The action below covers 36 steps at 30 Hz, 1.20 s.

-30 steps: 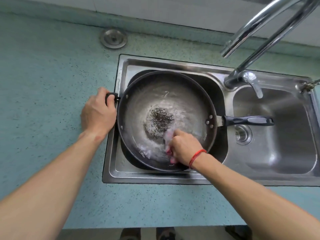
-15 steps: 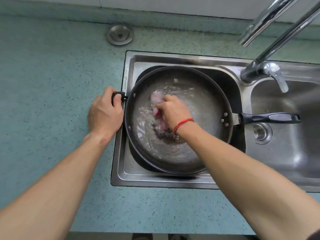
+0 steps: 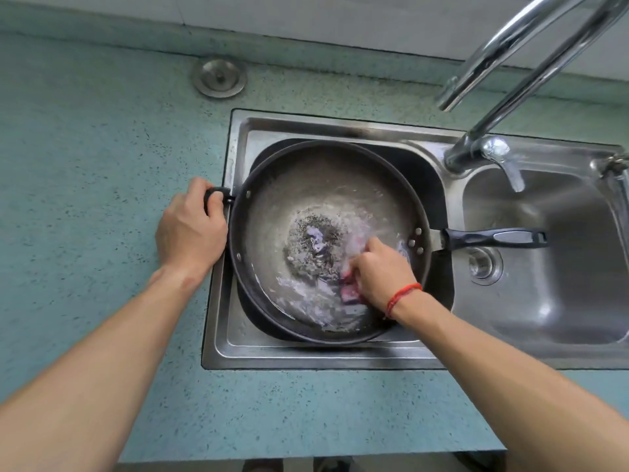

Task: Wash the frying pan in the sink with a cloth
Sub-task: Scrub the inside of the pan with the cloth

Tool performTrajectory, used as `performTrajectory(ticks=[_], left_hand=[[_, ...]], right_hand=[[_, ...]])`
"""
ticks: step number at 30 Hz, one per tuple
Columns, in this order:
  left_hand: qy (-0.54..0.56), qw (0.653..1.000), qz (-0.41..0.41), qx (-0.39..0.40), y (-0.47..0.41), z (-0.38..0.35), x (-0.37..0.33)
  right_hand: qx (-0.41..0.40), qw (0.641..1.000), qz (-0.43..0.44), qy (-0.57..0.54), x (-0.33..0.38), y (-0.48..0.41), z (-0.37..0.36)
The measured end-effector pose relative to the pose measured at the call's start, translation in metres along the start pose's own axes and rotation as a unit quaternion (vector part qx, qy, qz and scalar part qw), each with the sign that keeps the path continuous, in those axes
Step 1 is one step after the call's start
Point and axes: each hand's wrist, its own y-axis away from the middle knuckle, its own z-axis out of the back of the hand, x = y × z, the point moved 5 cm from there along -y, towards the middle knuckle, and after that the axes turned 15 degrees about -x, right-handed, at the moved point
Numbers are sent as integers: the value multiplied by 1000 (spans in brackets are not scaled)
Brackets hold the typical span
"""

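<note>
Cloth (image 3: pixel 350 294) moved lower-R, pan (image 3: pixel 306 178) sudsy, ctr dark

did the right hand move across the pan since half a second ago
Yes. The right hand swept across the frying pan, from near the left hand over to the long handle side.

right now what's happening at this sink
A person is washing a frying pan set in the left basin of the sink. The left hand grips the pan's small side handle to steady it. The right hand holds a pink cloth against the wet pan floor, on its right side. A dark speckled patch shows in the middle.
</note>
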Motion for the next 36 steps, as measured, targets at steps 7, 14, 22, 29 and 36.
performTrajectory(ticks=[7, 14, 22, 29, 36], left_hand=[[-7, 1000, -3, 2, 0, 1, -1], [-3, 1000, 1, 3, 0, 1, 0], [-2, 1000, -3, 2, 0, 1, 0], [-3, 1000, -3, -6, -1, 0, 0], [-7, 1000, -12, -7, 0, -1, 1]], right_hand=[[-6, 996, 46, -71, 58, 8, -18], [-51, 990, 57, -123, 84, -49, -22], [-44, 996, 3, -76, 42, -90, -18], [-46, 996, -47, -61, 8, -56, -17], [-131, 984, 23, -119, 52, -27, -27]])
